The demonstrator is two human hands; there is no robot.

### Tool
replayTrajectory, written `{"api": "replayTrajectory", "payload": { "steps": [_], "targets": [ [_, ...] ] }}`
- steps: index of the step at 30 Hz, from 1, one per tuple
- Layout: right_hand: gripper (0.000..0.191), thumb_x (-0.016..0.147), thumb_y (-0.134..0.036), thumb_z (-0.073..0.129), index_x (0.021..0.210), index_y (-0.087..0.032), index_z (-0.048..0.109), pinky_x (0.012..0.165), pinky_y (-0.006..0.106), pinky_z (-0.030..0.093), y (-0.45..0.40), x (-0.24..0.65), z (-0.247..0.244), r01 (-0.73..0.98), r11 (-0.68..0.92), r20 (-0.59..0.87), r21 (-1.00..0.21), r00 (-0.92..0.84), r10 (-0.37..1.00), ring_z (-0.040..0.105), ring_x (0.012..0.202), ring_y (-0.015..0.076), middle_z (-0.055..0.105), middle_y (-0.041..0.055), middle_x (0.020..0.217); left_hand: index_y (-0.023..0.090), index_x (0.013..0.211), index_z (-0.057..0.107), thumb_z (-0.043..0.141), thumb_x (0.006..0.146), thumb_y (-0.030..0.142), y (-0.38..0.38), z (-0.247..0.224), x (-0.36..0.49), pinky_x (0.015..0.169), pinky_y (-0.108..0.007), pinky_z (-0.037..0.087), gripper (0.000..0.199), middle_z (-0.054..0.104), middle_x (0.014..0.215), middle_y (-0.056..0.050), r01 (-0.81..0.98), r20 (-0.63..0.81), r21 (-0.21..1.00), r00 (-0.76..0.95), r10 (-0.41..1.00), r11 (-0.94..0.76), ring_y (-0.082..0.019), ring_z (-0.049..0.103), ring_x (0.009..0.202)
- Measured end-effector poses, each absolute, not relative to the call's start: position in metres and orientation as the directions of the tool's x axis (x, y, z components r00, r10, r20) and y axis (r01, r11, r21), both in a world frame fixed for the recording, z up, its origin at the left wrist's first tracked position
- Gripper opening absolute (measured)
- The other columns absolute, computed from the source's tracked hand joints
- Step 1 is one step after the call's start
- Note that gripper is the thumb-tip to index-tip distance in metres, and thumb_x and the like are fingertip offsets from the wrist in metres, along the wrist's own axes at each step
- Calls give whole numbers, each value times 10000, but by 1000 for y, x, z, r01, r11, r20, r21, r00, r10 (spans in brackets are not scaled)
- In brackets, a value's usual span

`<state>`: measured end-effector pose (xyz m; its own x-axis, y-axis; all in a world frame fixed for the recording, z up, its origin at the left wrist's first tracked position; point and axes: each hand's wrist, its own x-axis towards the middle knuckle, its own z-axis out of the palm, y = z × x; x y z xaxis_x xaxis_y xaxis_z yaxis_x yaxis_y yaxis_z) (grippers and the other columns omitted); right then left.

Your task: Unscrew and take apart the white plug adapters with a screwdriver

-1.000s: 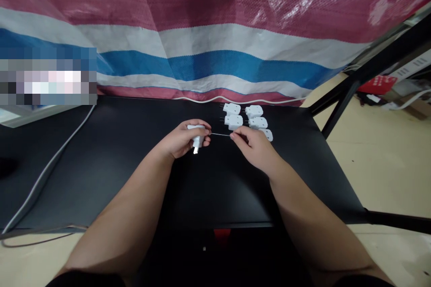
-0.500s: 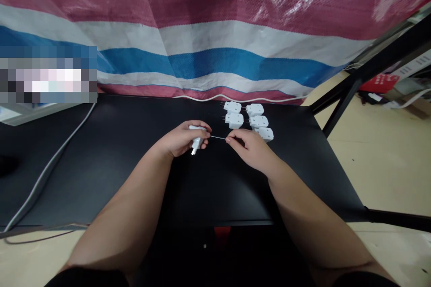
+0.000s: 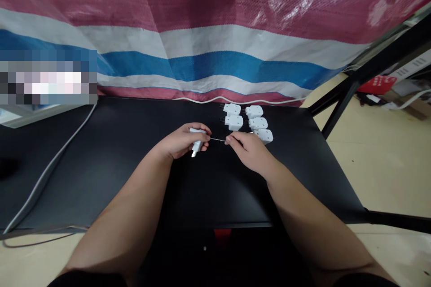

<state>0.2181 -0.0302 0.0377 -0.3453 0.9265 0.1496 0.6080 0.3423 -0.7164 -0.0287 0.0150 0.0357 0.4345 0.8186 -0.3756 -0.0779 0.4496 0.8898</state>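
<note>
My left hand is closed around a white power plug, whose metal prongs point toward me. A thin, straight, light-coloured rod runs from the fingers of my left hand to those of my right. My right hand pinches the rod's far end between thumb and fingers; whether the rod touches the plug is hidden by my left fingers. Just beyond my right hand, several similar white plugs lie in two columns, prongs to the left. The nearest one in the right column is partly covered by that hand.
All this is over a black table. A striped plastic sheet hangs behind it, with a white cable along its bottom. A grey cable crosses the left side. Black metal frame bars stand at the right.
Both hands keep their grips on the plug and the rod, almost in place. The whole view has shifted slightly, with the scene a little lower in the picture.
</note>
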Motion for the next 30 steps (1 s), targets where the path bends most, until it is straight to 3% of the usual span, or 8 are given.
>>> {"api": "replayTrajectory", "payload": {
  "steps": [6, 9, 12, 14, 17, 19, 26, 30],
  "targets": [
    [112, 1025, -240, 637, 1033, -244, 748, 762, 334, 489, -27, 222, 31, 623, 425, 195, -657, -403, 894, 613, 765, 168, 676, 45, 1014, 117, 949, 740, 841, 747, 110, 16, 34, -29, 663, -261, 636, 226, 731, 809, -47, -81, -362, 895, 445, 819, 439, -144, 725, 693],
    [99, 1032, -304, 657, 1032, -258, 745, 711, 327, 462, -30, 219, 33, 620, 362, 129, -696, -387, 913, 600, 701, 165, 686, 9, 868, 118, 954, 745, 847, 741, 109, 16, 34, -29, 665, -261, 644, 236, 734, 842, -48, -86, -356, 896, 448, 820, 436, -142, 733, 701],
    [251, 1096, -408, 572, 1016, -254, 754, 651, 328, 412, -33, 214, 36, 645, 267, -3, -716, -385, 923, 569, 598, 162, 640, -23, 670, 113, 955, 751, 848, 740, 107, 15, 35, -29, 663, -255, 648, 236, 740, 849, -54, -67, -374, 890, 456, 807, 450, -144, 739, 702],
    [302, 1117, -377, 524, 992, -246, 766, 697, 340, 435, -33, 213, 37, 662, 279, -17, -696, -404, 915, 625, 660, 178, 694, 2, 723, 112, 950, 751, 849, 738, 103, 15, 36, -29, 663, -252, 648, 234, 742, 843, -57, -63, -384, 886, 456, 803, 459, -142, 738, 698],
    [236, 1094, -306, 571, 1015, -249, 786, 795, 351, 473, -31, 213, 35, 669, 364, 66, -648, -427, 902, 689, 840, 209, 751, 45, 928, 112, 942, 749, 858, 734, 105, 14, 36, -29, 667, -254, 651, 235, 741, 833, -58, -68, -388, 884, 445, 807, 463, -144, 737, 701],
    [194, 1074, -297, 615, 1041, -253, 802, 803, 348, 477, -29, 215, 32, 678, 394, 119, -621, -416, 902, 680, 855, 206, 738, 54, 978, 110, 951, 750, 861, 737, 110, 14, 35, -29, 670, -257, 651, 242, 742, 828, -64, -59, -394, 882, 451, 801, 467, -151, 741, 712],
    [216, 1088, -358, 606, 1081, -260, 799, 674, 324, 430, -31, 212, 31, 649, 302, 18, -699, -405, 914, 608, 640, 163, 725, -9, 755, 117, 949, 757, 852, 724, 91, 15, 35, -28, 707, -263, 660, 246, 748, 902, -63, -43, -389, 891, 444, 807, 453, -158, 753, 783],
    [308, 1135, -337, 506, 1061, -246, 790, 842, 369, 495, -30, 212, 32, 623, 355, 58, -697, -445, 894, 706, 916, 219, 777, 55, 963, 120, 947, 751, 850, 729, 89, 14, 36, -29, 715, -273, 665, 241, 740, 914, -60, -59, -387, 889, 436, 813, 455, -159, 747, 805]
  ]
}}
